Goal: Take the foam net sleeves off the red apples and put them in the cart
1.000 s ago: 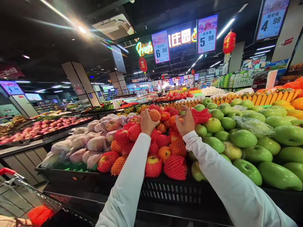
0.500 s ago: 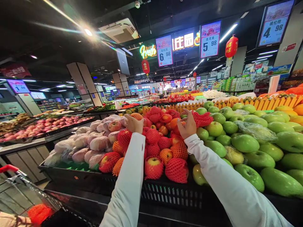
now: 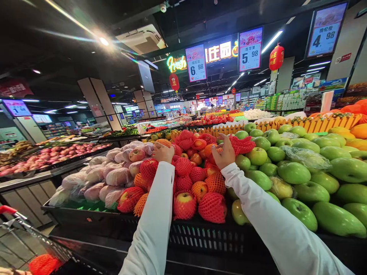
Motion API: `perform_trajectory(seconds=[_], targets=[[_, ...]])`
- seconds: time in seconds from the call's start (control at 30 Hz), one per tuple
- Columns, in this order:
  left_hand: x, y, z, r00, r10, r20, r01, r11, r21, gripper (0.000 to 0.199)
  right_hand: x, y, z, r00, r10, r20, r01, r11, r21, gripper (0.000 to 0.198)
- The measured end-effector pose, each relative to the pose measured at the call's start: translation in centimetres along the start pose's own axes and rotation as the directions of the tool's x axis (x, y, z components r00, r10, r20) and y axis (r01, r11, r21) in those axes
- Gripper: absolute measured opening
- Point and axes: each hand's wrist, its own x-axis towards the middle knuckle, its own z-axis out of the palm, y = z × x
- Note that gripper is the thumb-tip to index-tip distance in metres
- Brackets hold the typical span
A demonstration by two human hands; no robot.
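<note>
My left hand [image 3: 163, 152] is at the far left part of a pile of apples in foam nets. Its fingers curl against an apple in an orange foam net [image 3: 164, 142], with the fingertips hidden behind the hand. Over the right side of the pile, my right hand [image 3: 225, 152] has its thumb and fingers apart and nothing visible in it. A red foam net [image 3: 242, 145] lies just past its fingers, beside the green apples. Between both forearms sit several netted apples, among them a red-netted apple [image 3: 185, 205] and an orange-netted apple [image 3: 215, 183].
Plastic-wrapped fruit [image 3: 116, 175] is heaped on the left and green apples [image 3: 294, 173] on the right, in a black crate [image 3: 206, 238]. A shopping cart [image 3: 17, 219] stands at lower left. An orange picket edging [image 3: 309, 125] runs behind the apples. Price screens [image 3: 250, 49] hang above.
The view has shifted slightly, moving the scene a little to the left. Both hands keep nearly the same places over the pile; the right hand's fingers look slightly shifted.
</note>
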Motion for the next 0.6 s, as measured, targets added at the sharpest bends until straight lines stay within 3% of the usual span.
perform_trajectory(seconds=[0.1, 0.17, 0.2, 0.23, 0.3, 0.4, 0.47, 0.6], targets=[[-1.0, 0.5, -0.6, 0.984, 0.1, -0.146, -0.103, 0.995, -0.01, 0.085, 0.0, 0.1, 0.0, 1.0, -0.004, -0.002, 0.004, 1.0, -0.004, 0.053], [-1.9, 1.2, -0.6, 0.923, 0.289, -0.255, -0.297, 0.955, 0.007, 0.074, 0.0, 0.2, 0.1, 1.0, -0.009, -0.005, 0.009, 1.0, -0.011, 0.053], [-2.5, 1.7, -0.5, 0.878, 0.407, -0.25, -0.415, 0.909, 0.023, 0.067, 0.1, 0.2, 0.1, 1.0, -0.011, -0.006, 0.011, 1.0, -0.017, 0.053], [-3.0, 2.1, -0.2, 0.83, 0.523, -0.195, -0.526, 0.85, 0.038, 0.06, 0.1, 0.3, 0.0, 1.0, -0.013, -0.007, 0.013, 1.0, -0.023, 0.052], [-4.0, 2.8, 0.7, 0.731, 0.681, 0.032, -0.682, 0.729, 0.065, 0.047, 0.2, 0.3, -0.1, 1.0, -0.015, -0.012, 0.015, 0.999, -0.045, 0.052], [-5.0, 3.3, 2.0, 0.641, 0.647, 0.413, -0.741, 0.663, 0.111, 0.037, 0.4, 0.3, -0.3, 0.999, -0.023, -0.039, 0.017, 0.989, -0.149, 0.05], [-5.2, 3.3, 2.7, 0.629, 0.568, 0.531, -0.726, 0.673, 0.139, 0.038, 0.4, 0.3, -0.5, 0.997, -0.003, -0.077, -0.018, 0.961, -0.275, 0.046], [-5.2, 3.3, 3.2, 0.669, 0.441, 0.598, -0.673, 0.701, 0.236, 0.051, -0.3, 0.2, -0.6, 0.988, 0.093, -0.12, -0.14, 0.867, -0.479, 0.042]])
